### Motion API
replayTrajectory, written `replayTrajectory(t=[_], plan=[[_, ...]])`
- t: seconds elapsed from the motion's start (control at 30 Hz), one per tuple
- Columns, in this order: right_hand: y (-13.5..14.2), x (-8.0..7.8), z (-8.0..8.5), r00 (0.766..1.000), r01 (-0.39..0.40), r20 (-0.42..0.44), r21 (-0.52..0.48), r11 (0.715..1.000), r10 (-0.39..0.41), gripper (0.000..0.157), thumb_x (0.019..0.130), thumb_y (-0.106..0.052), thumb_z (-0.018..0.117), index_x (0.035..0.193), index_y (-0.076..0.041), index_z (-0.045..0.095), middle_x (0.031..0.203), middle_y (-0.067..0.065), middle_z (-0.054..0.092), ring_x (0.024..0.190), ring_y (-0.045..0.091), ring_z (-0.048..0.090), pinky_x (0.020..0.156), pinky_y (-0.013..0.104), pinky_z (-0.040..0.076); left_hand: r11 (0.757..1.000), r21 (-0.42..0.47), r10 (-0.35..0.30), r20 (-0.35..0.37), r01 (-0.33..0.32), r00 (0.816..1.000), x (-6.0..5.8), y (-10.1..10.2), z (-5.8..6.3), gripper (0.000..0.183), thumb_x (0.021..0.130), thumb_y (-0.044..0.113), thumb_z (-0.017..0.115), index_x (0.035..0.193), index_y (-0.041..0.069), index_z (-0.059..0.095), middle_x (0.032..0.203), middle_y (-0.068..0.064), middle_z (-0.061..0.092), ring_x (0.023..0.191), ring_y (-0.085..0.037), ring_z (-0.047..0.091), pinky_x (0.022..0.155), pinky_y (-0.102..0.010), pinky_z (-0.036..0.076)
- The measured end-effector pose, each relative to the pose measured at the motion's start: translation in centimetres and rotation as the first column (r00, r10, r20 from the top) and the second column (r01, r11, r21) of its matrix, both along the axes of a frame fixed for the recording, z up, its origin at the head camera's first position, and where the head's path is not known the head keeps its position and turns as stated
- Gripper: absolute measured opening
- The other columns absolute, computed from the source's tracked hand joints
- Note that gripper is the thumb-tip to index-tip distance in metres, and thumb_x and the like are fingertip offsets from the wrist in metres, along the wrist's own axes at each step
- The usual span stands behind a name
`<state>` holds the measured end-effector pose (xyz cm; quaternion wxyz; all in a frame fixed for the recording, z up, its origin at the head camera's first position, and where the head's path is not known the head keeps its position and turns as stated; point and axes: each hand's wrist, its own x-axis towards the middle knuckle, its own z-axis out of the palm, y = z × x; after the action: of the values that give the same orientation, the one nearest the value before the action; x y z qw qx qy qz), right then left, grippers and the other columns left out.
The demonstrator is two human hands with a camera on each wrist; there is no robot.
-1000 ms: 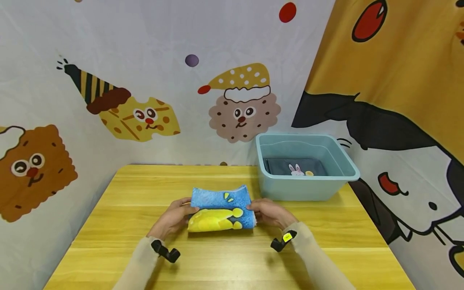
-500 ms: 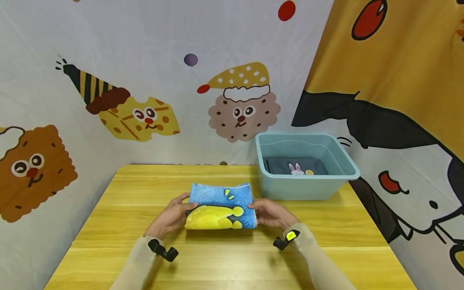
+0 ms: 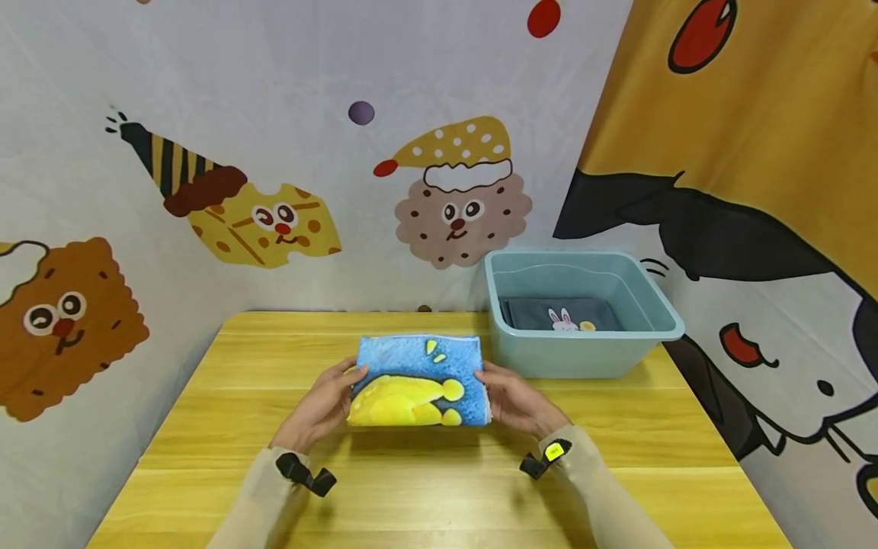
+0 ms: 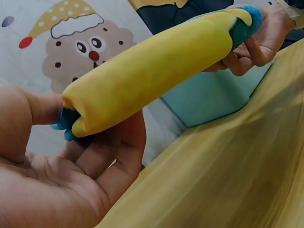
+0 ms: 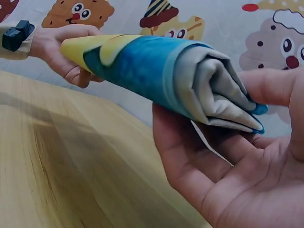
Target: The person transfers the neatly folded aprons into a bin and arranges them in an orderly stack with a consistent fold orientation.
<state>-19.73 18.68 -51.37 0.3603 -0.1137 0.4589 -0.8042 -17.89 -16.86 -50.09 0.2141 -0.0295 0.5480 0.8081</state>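
Observation:
A folded blue cloth (image 3: 418, 381) with a yellow print is held up between my two hands, over the middle of the table. My left hand (image 3: 325, 404) grips its left end, thumb on top and fingers underneath. At the right end, my right hand (image 3: 517, 398) holds it the same way. Pale inner layers of the cloth (image 5: 209, 88) show at that end in the right wrist view. From the left wrist view, its near side appears as a rounded yellow fold (image 4: 156, 71).
A light blue plastic tub (image 3: 569, 357) stands at the back right of the wooden table (image 3: 411, 496). Inside it lies a dark grey folded cloth (image 3: 528, 314) with a bunny print. Behind the table hangs a cartoon-printed curtain (image 3: 274, 76).
Both hands have raised the folded cloth off the table and slightly away from me. Its top face has tilted further into the head view. The tub has stayed put.

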Motion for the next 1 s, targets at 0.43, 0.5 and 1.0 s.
replayTrajectory(t=[0.43, 0.5, 1.0], plan=[[0.0, 1.1, 2.3, 0.99, 0.107, -0.116, 0.226, 0.968, -0.082, 0.044, 0.111, -0.033, 0.044, 0.149, -0.013, 0.034, 0.116, -0.002, 0.068, 0.097, 0.013, 0.072, 0.081, 0.033, 0.062, 0.999, -0.011, -0.047, -0.057, 0.046, 0.997, 0.3, -0.1, 1.6, 0.063, 0.11, 0.029, 0.051, 0.156, 0.0, 0.019, 0.093, 0.01, 0.057, 0.074, 0.002, 0.053, 0.057, -0.011, 0.042], [0.1, 1.3, 2.7, 0.987, 0.113, -0.136, 0.23, 0.967, -0.083, 0.035, 0.111, -0.034, 0.044, 0.141, -0.015, 0.04, 0.11, -0.003, 0.068, 0.091, 0.011, 0.072, 0.076, 0.031, 0.062, 0.999, -0.025, -0.041, -0.065, 0.04, 0.997, 0.4, 0.1, 1.9, 0.064, 0.11, 0.029, 0.051, 0.156, -0.002, 0.019, 0.095, 0.009, 0.055, 0.077, 0.001, 0.051, 0.06, -0.012, 0.043], [2.8, 1.9, 6.4, 0.96, 0.217, -0.24, 0.323, 0.921, -0.142, 0.036, 0.11, -0.039, 0.046, 0.138, -0.015, 0.044, 0.103, -0.004, 0.071, 0.083, 0.01, 0.072, 0.07, 0.028, 0.06, 0.995, -0.072, -0.079, -0.114, 0.071, 0.99, -0.2, 2.8, 4.5, 0.041, 0.107, 0.033, 0.055, 0.136, 0.006, 0.043, 0.084, 0.007, 0.055, 0.065, -0.005, 0.052, 0.053, -0.018, 0.046]])
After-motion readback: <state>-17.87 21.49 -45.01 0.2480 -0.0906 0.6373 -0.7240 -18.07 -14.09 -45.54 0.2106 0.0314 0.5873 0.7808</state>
